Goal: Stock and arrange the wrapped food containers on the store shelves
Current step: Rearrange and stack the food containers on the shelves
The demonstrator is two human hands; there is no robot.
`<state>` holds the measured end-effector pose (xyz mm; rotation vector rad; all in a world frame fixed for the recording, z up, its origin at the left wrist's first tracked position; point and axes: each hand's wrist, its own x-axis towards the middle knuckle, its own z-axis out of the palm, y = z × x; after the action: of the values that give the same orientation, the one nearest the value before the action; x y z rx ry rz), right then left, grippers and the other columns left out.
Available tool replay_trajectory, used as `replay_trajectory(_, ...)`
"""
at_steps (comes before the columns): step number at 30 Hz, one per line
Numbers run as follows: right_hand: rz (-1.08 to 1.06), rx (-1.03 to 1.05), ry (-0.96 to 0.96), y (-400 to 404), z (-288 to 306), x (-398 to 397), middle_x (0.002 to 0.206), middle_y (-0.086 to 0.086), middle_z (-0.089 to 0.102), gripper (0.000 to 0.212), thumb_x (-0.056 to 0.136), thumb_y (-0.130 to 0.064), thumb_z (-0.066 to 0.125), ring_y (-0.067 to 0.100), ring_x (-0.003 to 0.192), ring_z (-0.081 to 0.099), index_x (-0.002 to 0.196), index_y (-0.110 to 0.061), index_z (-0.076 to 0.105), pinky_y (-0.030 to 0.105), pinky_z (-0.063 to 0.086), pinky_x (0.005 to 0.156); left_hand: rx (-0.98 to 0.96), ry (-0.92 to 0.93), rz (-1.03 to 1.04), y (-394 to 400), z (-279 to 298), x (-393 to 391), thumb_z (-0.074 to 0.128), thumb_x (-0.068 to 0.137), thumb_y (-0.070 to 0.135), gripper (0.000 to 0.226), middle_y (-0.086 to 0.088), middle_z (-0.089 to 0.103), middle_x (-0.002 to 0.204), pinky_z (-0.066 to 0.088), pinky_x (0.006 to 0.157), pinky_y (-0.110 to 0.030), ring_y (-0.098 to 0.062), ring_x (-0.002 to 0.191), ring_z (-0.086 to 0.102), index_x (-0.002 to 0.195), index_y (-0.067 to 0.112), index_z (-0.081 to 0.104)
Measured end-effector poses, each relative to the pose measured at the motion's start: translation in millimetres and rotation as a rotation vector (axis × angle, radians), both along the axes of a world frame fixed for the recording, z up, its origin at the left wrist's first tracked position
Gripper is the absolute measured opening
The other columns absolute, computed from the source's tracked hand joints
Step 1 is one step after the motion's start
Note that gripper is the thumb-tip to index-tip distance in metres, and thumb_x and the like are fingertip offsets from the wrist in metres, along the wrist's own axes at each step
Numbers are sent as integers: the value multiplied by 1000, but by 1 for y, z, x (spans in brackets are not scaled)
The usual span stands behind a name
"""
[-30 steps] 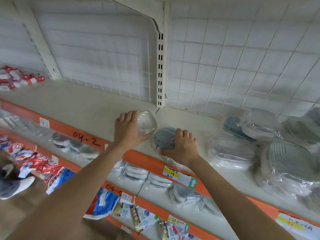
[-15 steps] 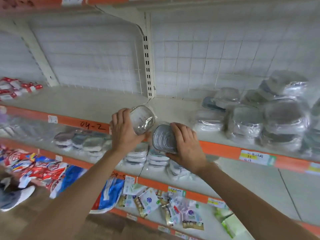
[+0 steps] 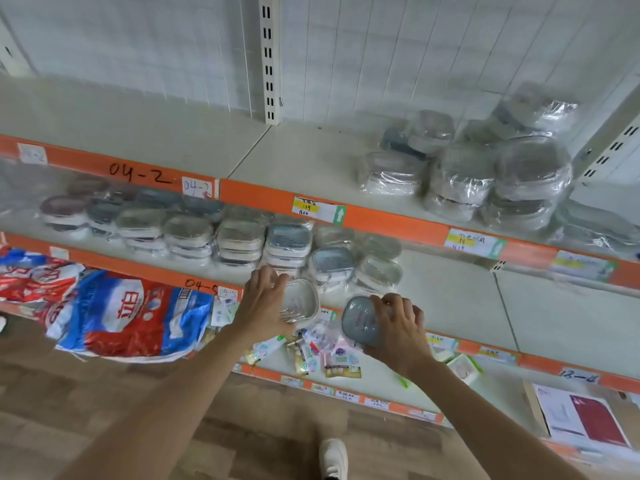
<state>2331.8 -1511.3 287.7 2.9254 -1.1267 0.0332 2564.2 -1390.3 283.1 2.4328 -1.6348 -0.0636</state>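
1. Two hands each hold one wrapped food container in front of the orange-edged store shelves.
2. Left hand (image 3: pixel 265 303) curls its fingers round a clear, rounded-square plastic container (image 3: pixel 300 301), tilted so its inside faces the camera.
3. Right hand (image 3: pixel 398 327) grips a grey-blue lidded container in clear wrap (image 3: pixel 360 322), its lid turned toward the left hand; the two containers are near each other but apart.
4. Just beyond both hands, the middle shelf (image 3: pixel 450 292) carries a row of stacked wrapped containers (image 3: pixel 239 240).
5. Above and to the right of the right hand, the upper shelf (image 3: pixel 304 150) bears a pile of larger wrapped containers (image 3: pixel 485 171).
6. Left of the left hand lie red, white and blue plastic bags (image 3: pixel 117 306).
7. Below the hands, small sachets (image 3: pixel 322 351) lie scattered on the lowest shelf.
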Motion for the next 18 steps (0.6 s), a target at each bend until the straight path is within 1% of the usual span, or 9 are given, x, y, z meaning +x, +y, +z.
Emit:
replay_trajectory(2,-51,33,0,-12,-13,-1,134,1,33,90,72,-65,61,22,123,34,142,-24,23,36,22,101,66,-41,-16,-12,-3,-3,74,60,56,84,-5,36,121,31,91,-31,-24,113,35,128,17,43)
replay_trajectory(3,-72,59,-5,-19,-20,0,133,1,35,88,72,-63,62,22,123,35,142,-24,25,36,23,102,92,-42,-24,-21,-6,-3,72,61,58,86,-3,36,123,31,93,-31,-23,115,34,130,18,41)
replay_trajectory(5,-119,76,-36,-35,-36,5,134,0,38,82,73,-59,64,21,124,36,138,-22,29,34,24,102,97,9,-24,-43,-16,-2,72,65,58,92,-3,37,130,30,98,-33,-23,120,34,138,17,34)
replay_trajectory(7,-173,45,-115,-61,-55,13,134,-1,39,76,74,-56,65,21,124,37,132,-18,35,32,23,102,50,36,-26,-71,-31,0,73,68,54,89,-6,41,132,30,100,-34,-25,122,36,136,13,34)
replay_trajectory(10,-216,3,-231,-111,-81,28,132,2,44,68,72,-49,71,23,124,39,124,-13,44,31,21,103,-59,34,-19,-117,-60,2,75,70,48,74,-7,46,127,30,99,-32,-24,120,40,125,11,41)
replay_trajectory(13,-226,-29,-392,-161,-100,49,134,7,45,67,72,-42,74,26,126,40,123,-8,46,33,20,105,-199,49,-35,-172,-87,11,75,74,42,68,-9,47,129,29,101,-32,-25,122,39,124,8,45)
replay_trajectory(14,-227,-13,-400,-176,-106,54,138,8,43,69,75,-41,73,26,129,38,127,-8,43,33,19,107,-231,54,-48,-190,-94,15,75,76,40,64,-10,47,130,28,102,-32,-26,123,39,124,7,46)
replay_trajectory(16,-203,48,-317,-200,-121,59,149,9,32,67,84,-41,64,24,136,31,136,-9,36,33,16,111,-204,46,-61,-219,-111,19,70,81,39,57,-10,48,131,28,105,-33,-26,125,38,124,8,48)
replay_trajectory(18,-167,36,-218,-211,-135,58,152,10,26,55,93,-40,51,26,135,29,137,-10,38,34,18,109,-143,-19,-55,-236,-127,21,64,85,42,53,-7,47,132,29,107,-34,-24,126,38,126,11,51)
